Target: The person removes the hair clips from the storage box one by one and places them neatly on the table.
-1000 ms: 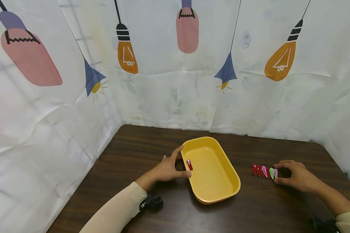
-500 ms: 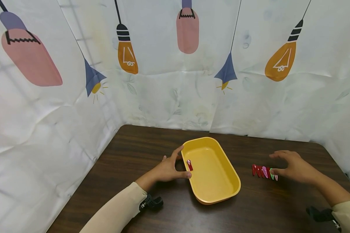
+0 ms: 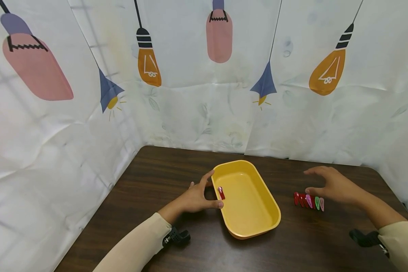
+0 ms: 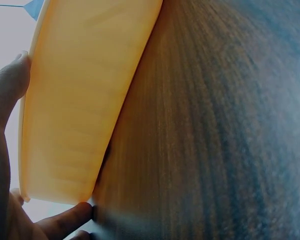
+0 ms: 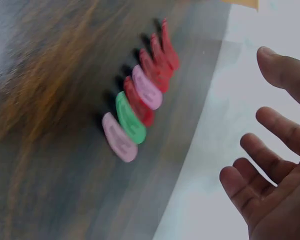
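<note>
A yellow plastic tray point(image 3: 245, 202) rests on the table with one red and pink hair clip point(image 3: 221, 193) inside, by its left wall. My left hand point(image 3: 195, 197) holds the tray's left side, its thumb on the rim and its fingers around the far left corner. To the right, red, pink and green snap hair clips point(image 3: 317, 203) lie in a row. Above and just behind that row, my right hand point(image 3: 338, 187) hovers with spread fingers and nothing in them. The right wrist view shows its palm point(image 5: 280, 210) apart from the pale pink clip point(image 5: 120, 137) at the row's end.
The dark wood-grain table point(image 3: 170, 162) meets a white printed curtain point(image 3: 197, 113) along its back and left edges. Each wrist carries a black strap device, such as the left wrist device point(image 3: 176, 236).
My right hand has lifted off the row of hair clips and moved left and away from me, its fingers spreading. The left hand and tray have stayed still.
</note>
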A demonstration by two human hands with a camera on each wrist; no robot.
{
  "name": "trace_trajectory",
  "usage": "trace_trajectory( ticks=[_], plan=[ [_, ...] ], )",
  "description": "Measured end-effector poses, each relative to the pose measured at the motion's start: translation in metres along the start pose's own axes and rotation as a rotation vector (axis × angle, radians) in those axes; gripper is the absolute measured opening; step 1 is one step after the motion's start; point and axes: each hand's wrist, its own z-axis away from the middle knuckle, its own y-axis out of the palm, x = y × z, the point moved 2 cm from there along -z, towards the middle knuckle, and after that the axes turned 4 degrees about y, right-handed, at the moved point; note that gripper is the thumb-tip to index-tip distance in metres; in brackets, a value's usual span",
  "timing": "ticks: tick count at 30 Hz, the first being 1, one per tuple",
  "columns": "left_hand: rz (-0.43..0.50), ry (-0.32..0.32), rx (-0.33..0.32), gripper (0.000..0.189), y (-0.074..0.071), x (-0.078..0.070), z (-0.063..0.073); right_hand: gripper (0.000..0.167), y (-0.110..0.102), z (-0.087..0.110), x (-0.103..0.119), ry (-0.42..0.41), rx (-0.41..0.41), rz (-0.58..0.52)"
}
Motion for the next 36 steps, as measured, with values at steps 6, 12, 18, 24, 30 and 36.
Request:
trace_trajectory(
  ticks=[6,12,18,24,30,36],
  plan=[
    [-0.008,0.001,-0.004,0.119,0.000,0.002,-0.001,0.071,-0.003,-0.009,0.012,0.009,0.022,0.002],
    [-0.007,-0.005,-0.005,0.119,-0.001,0.000,-0.001,0.073,-0.006,-0.018,0.022,-0.018,0.033,-0.014],
    [-0.007,-0.014,-0.005,0.119,-0.001,-0.002,0.000,0.073,-0.007,-0.028,0.036,-0.048,0.050,-0.043],
    [-0.012,-0.018,-0.004,0.118,0.000,-0.002,0.000,0.073,-0.007,-0.038,0.049,-0.069,0.061,-0.058],
    [-0.006,-0.011,-0.007,0.118,0.000,-0.001,0.000,0.076,-0.005,-0.049,0.062,-0.103,0.078,-0.067],
    [0.001,-0.009,-0.005,0.118,0.000,-0.001,0.000,0.076,0.000,-0.060,0.075,-0.099,0.101,-0.061]
  ],
)
